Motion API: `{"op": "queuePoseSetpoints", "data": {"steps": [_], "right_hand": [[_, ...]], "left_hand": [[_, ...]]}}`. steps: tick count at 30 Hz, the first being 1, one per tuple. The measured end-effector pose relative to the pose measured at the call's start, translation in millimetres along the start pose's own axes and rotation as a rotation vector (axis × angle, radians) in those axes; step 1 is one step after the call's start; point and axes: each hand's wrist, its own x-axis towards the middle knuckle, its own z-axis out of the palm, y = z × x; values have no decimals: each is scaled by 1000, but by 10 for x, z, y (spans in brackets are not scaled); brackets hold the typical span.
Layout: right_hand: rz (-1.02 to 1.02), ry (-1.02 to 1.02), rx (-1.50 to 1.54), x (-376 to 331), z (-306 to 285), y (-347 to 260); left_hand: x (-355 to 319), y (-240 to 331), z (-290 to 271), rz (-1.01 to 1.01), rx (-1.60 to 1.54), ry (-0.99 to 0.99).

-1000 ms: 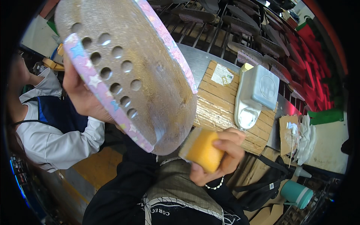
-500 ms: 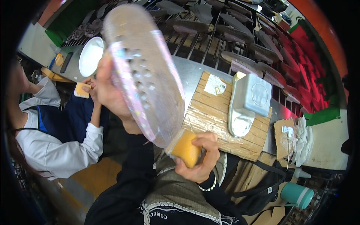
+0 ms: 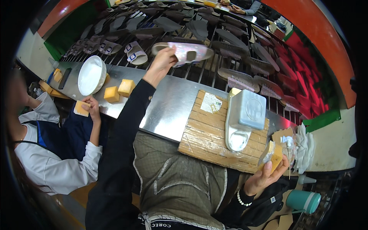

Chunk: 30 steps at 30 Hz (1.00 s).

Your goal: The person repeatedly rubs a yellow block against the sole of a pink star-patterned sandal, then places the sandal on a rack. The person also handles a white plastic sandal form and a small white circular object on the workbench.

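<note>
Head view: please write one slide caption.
Left hand holds a patterned sandal at a metal rack; right hand holds a yellow sponge.

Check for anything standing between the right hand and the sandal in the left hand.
Yes: in this view, the blue tub and white tray on the cardboard lie across the line from right hand to sandal; whether they rise high enough to block it, I cannot tell. The left hand holds the sandal directly.

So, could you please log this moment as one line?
left hand: holds patterned sandal over rack; right hand: holds yellow sponge; nearby: container, cardboard
</note>
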Motion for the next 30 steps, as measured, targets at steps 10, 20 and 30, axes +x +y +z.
{"op": "queuePoseSetpoints", "data": {"steps": [10, 20, 30], "right_hand": [[76, 124, -225, 90, -293, 119], [83, -42, -420, 81, -448, 162], [-466, -763, -829, -204, -121, 352]], "left_hand": [[429, -10, -777, 92, 1461, 22], [1133, -61, -2809, 334, 1665, 142], [1286, 45, -2963, 291, 1881, 246]]}}
